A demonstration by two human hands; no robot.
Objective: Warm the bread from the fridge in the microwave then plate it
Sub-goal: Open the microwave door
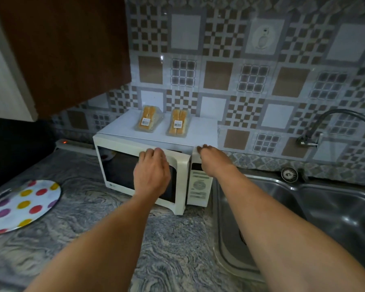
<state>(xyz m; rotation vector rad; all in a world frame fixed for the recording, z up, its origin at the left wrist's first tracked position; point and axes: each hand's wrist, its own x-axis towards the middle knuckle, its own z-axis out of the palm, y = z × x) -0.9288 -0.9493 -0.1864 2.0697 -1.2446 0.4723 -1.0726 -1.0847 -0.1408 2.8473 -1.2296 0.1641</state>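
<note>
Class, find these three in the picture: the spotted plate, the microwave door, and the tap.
Spotted plate [23, 205], head view: on its dotted face, near the middle.
Microwave door [118, 168], head view: on the dark window left of the hand.
Tap [343, 114], head view: on the curved spout above the sink.

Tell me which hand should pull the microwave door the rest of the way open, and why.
Left. The left hand already grips the top edge of the microwave door, which stands slightly ajar and hinges on the left. The right hand rests on the top corner of the microwave, above the control panel, apparently bracing it.
</note>
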